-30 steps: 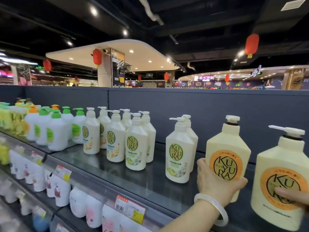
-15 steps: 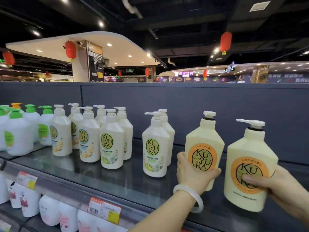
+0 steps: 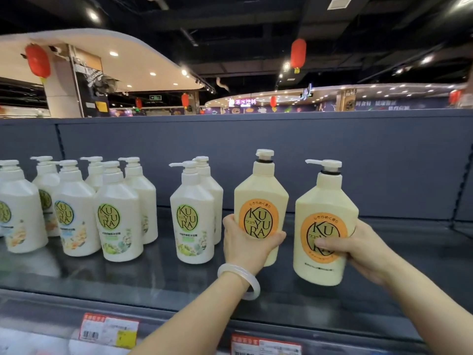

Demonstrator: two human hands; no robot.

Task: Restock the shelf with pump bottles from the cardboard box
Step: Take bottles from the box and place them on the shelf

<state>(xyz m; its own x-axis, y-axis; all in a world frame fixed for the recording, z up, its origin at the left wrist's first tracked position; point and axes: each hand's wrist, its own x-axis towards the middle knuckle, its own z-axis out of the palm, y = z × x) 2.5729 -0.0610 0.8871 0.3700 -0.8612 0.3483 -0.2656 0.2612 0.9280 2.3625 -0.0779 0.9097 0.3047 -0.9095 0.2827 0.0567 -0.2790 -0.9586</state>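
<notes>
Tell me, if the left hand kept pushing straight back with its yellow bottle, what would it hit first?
Probably nothing before the grey back panel. The left hand grips the left yellow bottle, and the shelf behind looks bare, though depth is hard to judge. The nearest white bottles stand off to its left.

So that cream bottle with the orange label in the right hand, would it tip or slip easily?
The cream bottle is tall with a narrow pump on top, so a push up high might tip it. Its plastic looks smooth, so possibly slippery; the right hand wraps round its lower body. It looks rigid, and probably heavy if full.
</notes>
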